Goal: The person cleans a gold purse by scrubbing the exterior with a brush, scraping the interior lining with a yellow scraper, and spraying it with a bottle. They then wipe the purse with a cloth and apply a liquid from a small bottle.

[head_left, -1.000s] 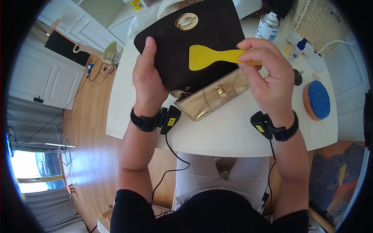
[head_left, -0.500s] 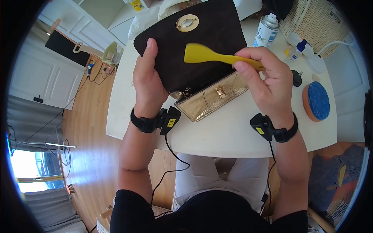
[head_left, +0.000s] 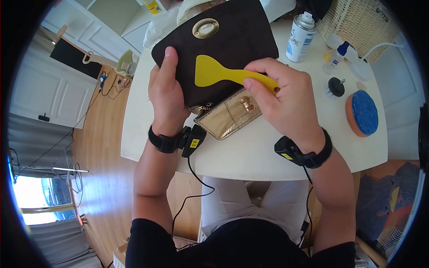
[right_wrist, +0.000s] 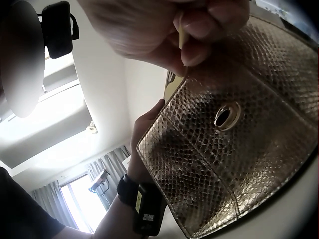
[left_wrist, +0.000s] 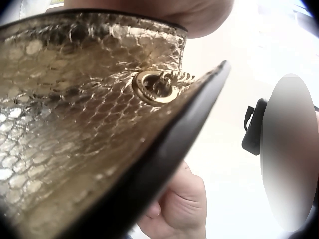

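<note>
A gold snakeskin-textured handbag (head_left: 223, 117) is tilted over the table, its dark-lined flap (head_left: 239, 38) raised and facing the head camera. My left hand (head_left: 166, 96) grips the flap's left side, thumb on the lining and the other fingers hidden behind. Between thumb and fingers, my right hand (head_left: 286, 100) pinches the handle of a yellow plastic scraper (head_left: 211, 71), whose wide blade lies over the lining. A metal oval eyelet (head_left: 206, 28) sits near the flap's far edge, and a gold turn lock (head_left: 247, 104) on the front. The left wrist view shows a ringed eyelet (left_wrist: 154, 88) with chain.
On the white table (head_left: 241, 161), right of the bag, stand a spray can (head_left: 300, 40), a small bottle with a blue top (head_left: 336, 57), a black knob-like piece (head_left: 336, 87) and a blue-faced orange disc (head_left: 364, 113). A woven basket (head_left: 357, 24) is behind them.
My right hand has moved left with the scraper, its blade swinging out of broad view and back. The bag has shifted slightly left in my left hand.
</note>
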